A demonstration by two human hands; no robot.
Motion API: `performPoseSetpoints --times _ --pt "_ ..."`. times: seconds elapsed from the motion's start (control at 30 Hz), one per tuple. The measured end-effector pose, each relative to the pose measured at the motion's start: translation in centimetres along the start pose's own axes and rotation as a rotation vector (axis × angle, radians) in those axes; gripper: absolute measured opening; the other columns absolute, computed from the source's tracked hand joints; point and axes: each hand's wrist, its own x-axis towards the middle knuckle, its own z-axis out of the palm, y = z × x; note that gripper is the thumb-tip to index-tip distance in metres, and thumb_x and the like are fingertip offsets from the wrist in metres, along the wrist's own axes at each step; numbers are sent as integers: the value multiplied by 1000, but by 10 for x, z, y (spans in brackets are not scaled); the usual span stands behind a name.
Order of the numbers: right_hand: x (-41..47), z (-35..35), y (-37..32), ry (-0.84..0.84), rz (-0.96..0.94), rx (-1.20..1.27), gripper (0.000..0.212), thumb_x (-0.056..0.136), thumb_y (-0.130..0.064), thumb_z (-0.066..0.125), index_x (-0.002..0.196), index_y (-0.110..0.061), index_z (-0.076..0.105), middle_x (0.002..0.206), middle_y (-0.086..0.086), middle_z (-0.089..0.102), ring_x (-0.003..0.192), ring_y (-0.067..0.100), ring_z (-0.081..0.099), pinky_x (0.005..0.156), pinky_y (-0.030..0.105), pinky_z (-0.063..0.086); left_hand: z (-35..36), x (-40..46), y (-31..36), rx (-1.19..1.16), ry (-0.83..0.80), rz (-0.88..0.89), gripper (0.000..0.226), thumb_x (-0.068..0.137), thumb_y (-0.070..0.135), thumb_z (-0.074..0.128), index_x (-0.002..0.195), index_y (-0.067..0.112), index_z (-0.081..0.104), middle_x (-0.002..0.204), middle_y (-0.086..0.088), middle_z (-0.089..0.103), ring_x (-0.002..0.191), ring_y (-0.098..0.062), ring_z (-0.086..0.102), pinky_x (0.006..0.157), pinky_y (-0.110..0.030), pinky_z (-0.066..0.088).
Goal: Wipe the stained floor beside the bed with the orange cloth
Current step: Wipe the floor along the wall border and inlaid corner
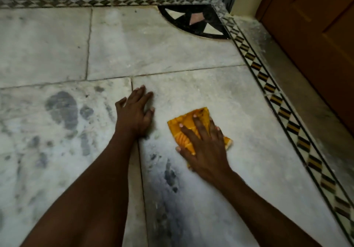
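Where the orange cloth [193,126] lay flat on the marble floor [172,51], it sat crumpled on a pale tile right of centre, with brown stripes showing across its folds. The right hand [203,147] pressed down on top of it, palm flat, fingers [199,126] spread and pointing away from the person; this grip was splayed open over the fabric rather than closed around it. The cloth showed beyond the fingertips and at the right edge of the hand. The right forearm extended from the lower right corner toward the cloth at a shallow angle.

The left hand [134,112] rested just beside the cloth, to its left and apart from it, palm down on the bare tile, fingers extended and loosely apart, holding nothing. It lay next to a grout joint [142,181] between two tiles. The left forearm ran from the lower left edge up to that hand.

Dark grey stains [63,109] marked the tile left of the left hand, and a further dark smear [168,174] lay between the two forearms, near the cloth's lower edge. A patterned border strip [283,110] of diamond inlays ran along the right side of the floor, and a quarter-circle black inlay [193,20] occupied the far corner. A wooden door [316,36] stood beyond the border on the right.
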Motion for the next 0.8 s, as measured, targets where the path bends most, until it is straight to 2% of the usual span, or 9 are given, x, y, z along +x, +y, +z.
performPoseSetpoints --times 0.17,0.27,0.37,0.4,0.47,0.53,0.6,0.7,0.8 --pt "-54 -16 65 104 -75 54 56 97 -47 49 152 -41 43 168 4 34 153 36 32 120 58 31 -4 -24 1 -65 -54 97 79 90 55 37 154 11 53 167 -9 41 156 -26 37 126 -51 27" --pt "-52 -28 112 174 225 -24 65 95 -58 35 158 -40 35 169 7 30 153 43 29 120 63 26 -1 -65 17 -104 -86 106 75 97 51 36 157 8 46 169 -11 35 158 -26 31 129 -44 20" --pt "-8 -19 87 112 460 -10 75 89 -68 27 160 -43 32 173 4 22 155 48 17 123 65 16 7 -107 36 -105 -13 35 66 102 40 43 159 7 43 170 -12 33 159 -28 29 130 -42 21" --pt "-8 -16 72 121 423 -16 74 90 -66 29 160 -41 34 172 5 24 154 51 20 121 67 18 12 -122 47 -103 11 2 65 102 38 43 159 7 43 170 -12 33 159 -28 29 130 -44 23" --pt "-41 -5 41 142 137 -52 67 94 -60 37 158 -38 38 170 10 29 150 53 30 117 68 27 18 -144 64 -61 70 -28 64 104 39 40 159 8 43 170 -12 34 158 -29 31 128 -46 27" --pt "-103 -3 33 85 -129 -79 63 99 -57 41 160 -45 31 173 3 20 156 43 24 120 63 26 19 -154 69 -34 105 -14 63 104 40 39 158 8 46 167 -12 39 156 -29 36 125 -48 34" --pt "-133 -12 54 58 -209 -65 62 99 -59 41 159 -49 28 174 -2 15 158 35 23 123 59 23 17 -149 62 -28 131 0 62 103 42 42 155 9 51 165 -11 43 153 -29 42 120 -47 39" --pt "-95 -12 90 184 64 -140 63 96 -59 40 157 -43 39 171 4 29 151 44 34 118 62 27 18 -142 57 -47 96 -36 62 101 42 47 156 14 50 167 -6 41 155 -25 38 120 -44 34" --pt "-30 5 69 254 359 -112 66 92 -63 41 153 -40 48 165 8 40 149 53 32 117 68 26 22 -145 59 -47 70 -55 64 101 44 45 158 16 48 169 -3 37 158 -23 33 121 -45 31"
